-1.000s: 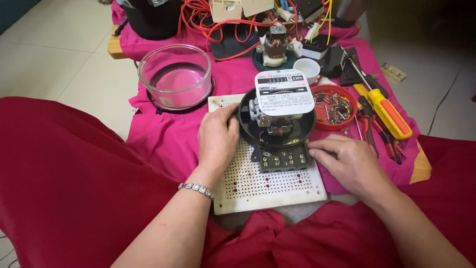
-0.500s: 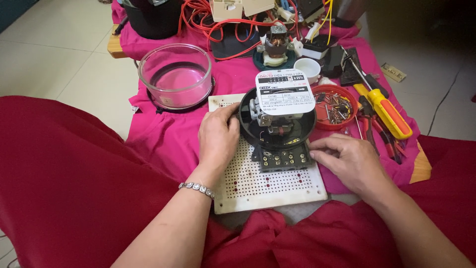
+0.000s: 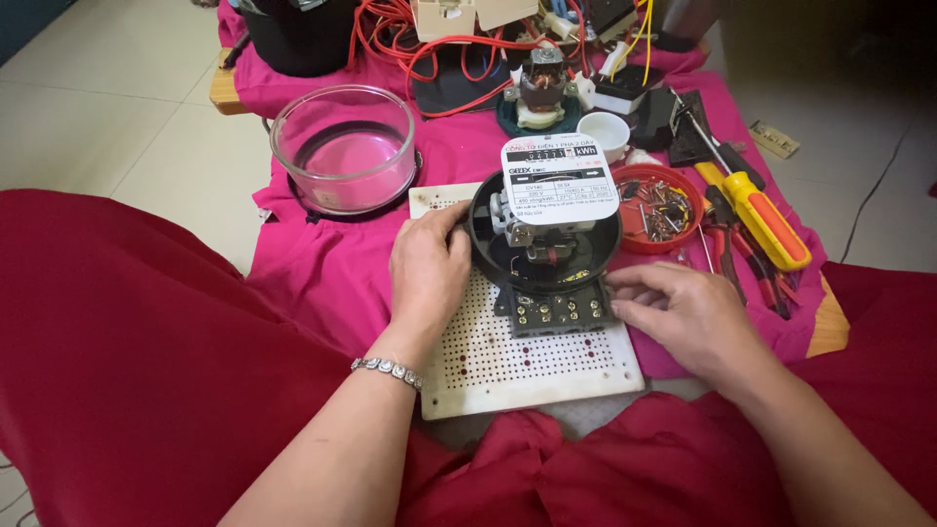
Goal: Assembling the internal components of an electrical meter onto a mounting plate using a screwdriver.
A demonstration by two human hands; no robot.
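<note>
meter (image 3: 547, 244): rigid, likely weighty; grip its black rim
left hand (image 3: 429, 268): clasps meter's left rim
right hand (image 3: 683, 312): fingertips touching meter's terminal block (image 3: 556, 312)

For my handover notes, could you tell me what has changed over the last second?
Hardly anything visibly changed. The left hand still steadies the round black meter on the white perforated board, and the right hand stays at its terminal block.

The right hand (image 3: 683, 314) has edged slightly left, its fingertips now at the lower right corner of the meter's terminal block (image 3: 556, 310).
</note>
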